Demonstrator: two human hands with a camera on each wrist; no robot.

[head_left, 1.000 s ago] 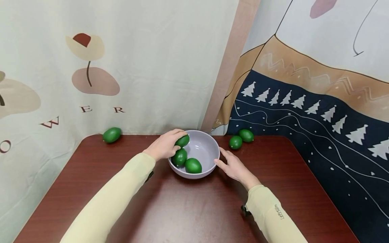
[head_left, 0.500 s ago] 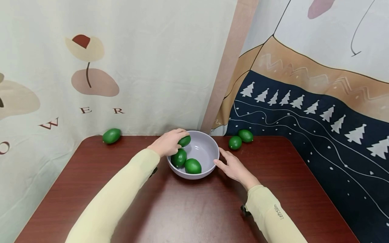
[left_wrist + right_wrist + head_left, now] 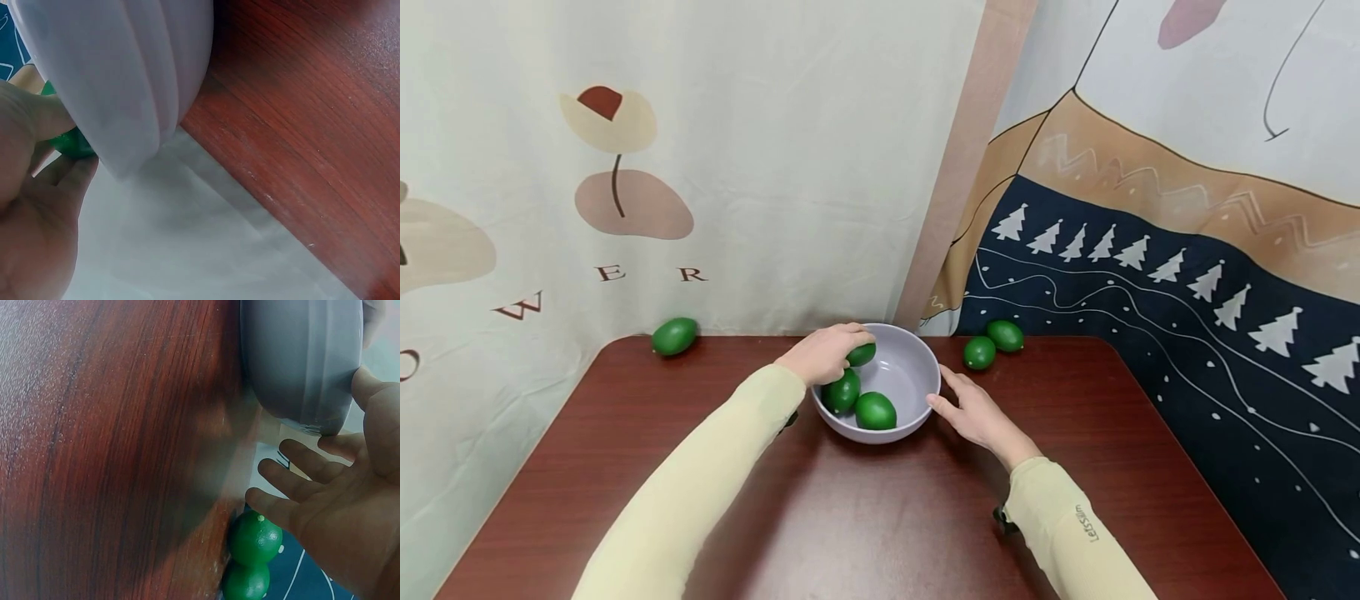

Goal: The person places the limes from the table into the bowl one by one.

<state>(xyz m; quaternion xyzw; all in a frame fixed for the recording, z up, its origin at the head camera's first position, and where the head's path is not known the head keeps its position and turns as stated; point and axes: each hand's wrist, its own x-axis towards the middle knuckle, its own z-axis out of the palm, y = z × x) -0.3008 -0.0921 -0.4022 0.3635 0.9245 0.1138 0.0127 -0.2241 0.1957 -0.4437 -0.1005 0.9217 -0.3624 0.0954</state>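
Near the far left corner of the table [image 3: 880,517], a lone lime [image 3: 674,337] is lying close to a pale curtain [image 3: 737,167]. To its right, the left hand [image 3: 825,354] is arching over the left side of a grey bowl [image 3: 910,375], its thumb and fingers pinching a held lime [image 3: 862,355]. From the head view, that fruit is showing just inside the bowl's far left rim; whether it is touching the wall, I cannot tell. Below it, inside the bowl, a second lime [image 3: 841,392] is resting by the left wall, and a third lime [image 3: 876,412] is lying just to the right of that one, by the near wall. The bowl is standing upright on the table. At its right side, the right hand [image 3: 981,415] is spreading its fingers, thumb and forefinger touching the bowl by the rim while the other fingers are fanning out apart from it. Further right, a small lime [image 3: 980,353] and a back lime [image 3: 1004,336] are lying side by side near the far edge, before a dark blue cloth [image 3: 1120,283].
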